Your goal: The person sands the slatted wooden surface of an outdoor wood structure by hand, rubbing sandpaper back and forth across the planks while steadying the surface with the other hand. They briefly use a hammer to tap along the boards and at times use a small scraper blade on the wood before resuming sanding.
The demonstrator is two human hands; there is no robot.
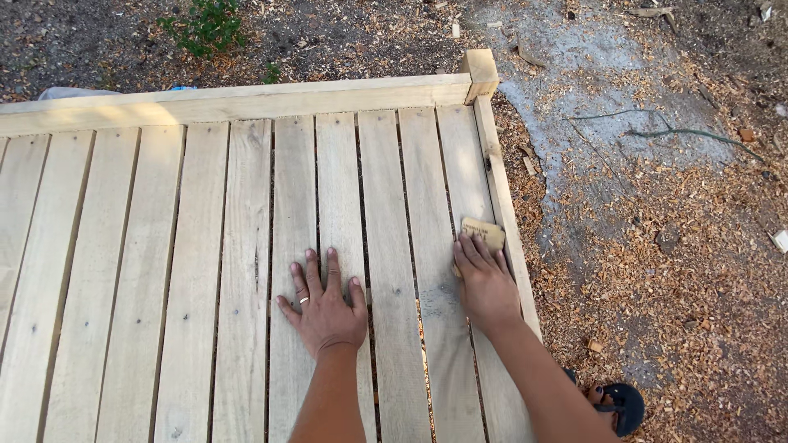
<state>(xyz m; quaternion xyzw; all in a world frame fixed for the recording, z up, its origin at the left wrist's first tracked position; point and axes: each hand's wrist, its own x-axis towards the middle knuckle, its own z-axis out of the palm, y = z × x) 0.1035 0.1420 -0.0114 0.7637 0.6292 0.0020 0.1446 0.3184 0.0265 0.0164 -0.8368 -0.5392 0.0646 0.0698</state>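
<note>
Ground point(657, 246) takes up the right side and the top of your view, bare dirt and a pale grey patch strewn with wood shavings. A thin green cord point(689, 131) curls across the grey patch, and a small weed point(205, 25) grows near the top left.

Below that lies the panel point(164, 271), a big frame of pale wooden slats running away from you, with narrow gaps between them. A rail point(230, 100) caps its far edge, and a short post point(479, 72) stands at the far right corner. A second rail runs down the right edge, just beside your right hand.

Your left hand point(326, 308) lies flat on the slats near the middle of the panel, palm down, fingers point(313, 271) spread wide and holding nothing. A ring shows on one finger.

Your right hand point(486, 283) rests on the slat nearest the right edge, palm down. Its fingers point(480, 250) are stretched forward, close together, pressing down on the pad point(486, 231), a small tan piece of what looks like sandpaper. Its far end shows beyond your fingertips; the rest is hidden under your hand. It sits flat on the wood, against the right rail and about halfway along the panel's length.

Your foot point(616, 404), in a dark sandal, stands on the shavings by the panel's near right side.
</note>
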